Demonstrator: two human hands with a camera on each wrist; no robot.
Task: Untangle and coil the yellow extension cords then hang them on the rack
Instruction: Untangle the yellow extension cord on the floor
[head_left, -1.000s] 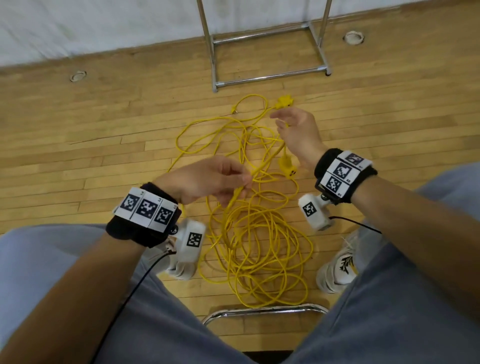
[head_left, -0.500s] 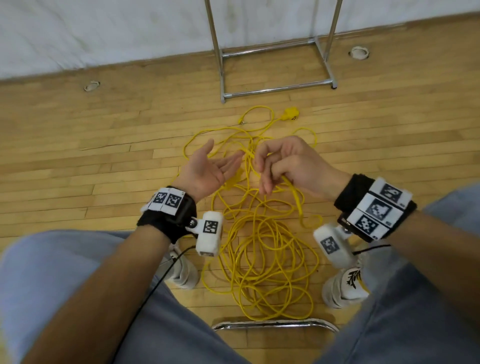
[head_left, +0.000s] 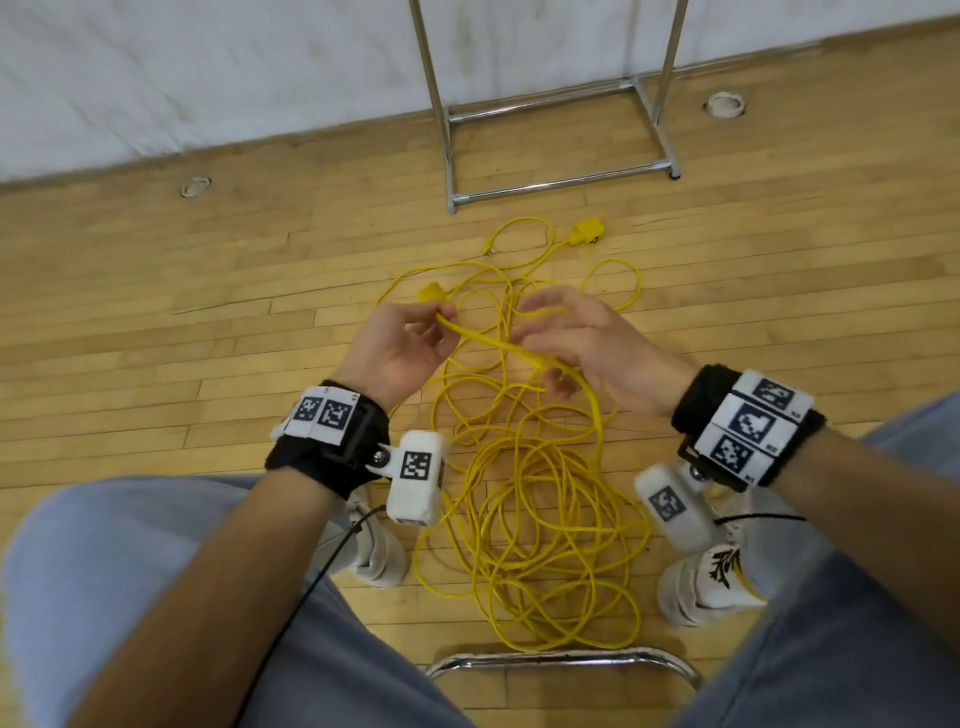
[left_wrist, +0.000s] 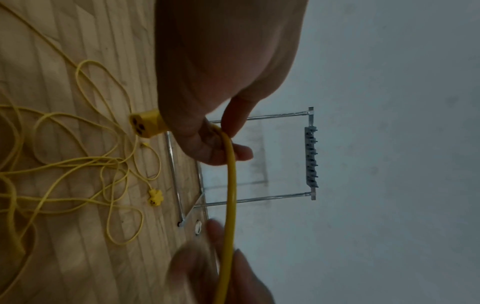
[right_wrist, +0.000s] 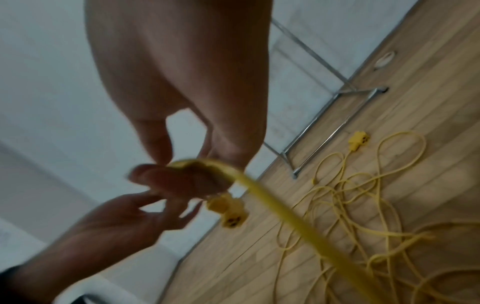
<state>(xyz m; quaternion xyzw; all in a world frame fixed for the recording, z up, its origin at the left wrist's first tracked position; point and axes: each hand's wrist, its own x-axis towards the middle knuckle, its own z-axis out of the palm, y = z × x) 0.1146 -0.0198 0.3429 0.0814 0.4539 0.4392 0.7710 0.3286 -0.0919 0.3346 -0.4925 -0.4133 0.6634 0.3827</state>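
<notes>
A tangle of yellow extension cords (head_left: 535, 519) lies on the wood floor between my feet. My left hand (head_left: 415, 332) pinches one cord just behind its yellow socket end (head_left: 431, 293), thumb against fingers (left_wrist: 221, 131). That cord (head_left: 493, 343) runs rightward across to my right hand (head_left: 566, 338), whose fingers curl loosely round it (right_wrist: 207, 166), and from there it drops into the pile. A second socket (head_left: 589, 231) and a plug (head_left: 488, 251) lie on the floor farther out. The chrome rack (head_left: 556, 182) stands against the wall beyond; its hook bar (left_wrist: 310, 156) shows in the left wrist view.
A chrome chair rail (head_left: 561, 660) sits at the near edge below the pile. My white shoes (head_left: 374, 545) (head_left: 711, 577) flank the cords. Two round floor plates (head_left: 196, 186) (head_left: 724, 104) lie near the white wall.
My hands came together, and the left palm opened. Now the left hand pinches the cord by its socket end and the right hand has slid away to the right along the cord.
</notes>
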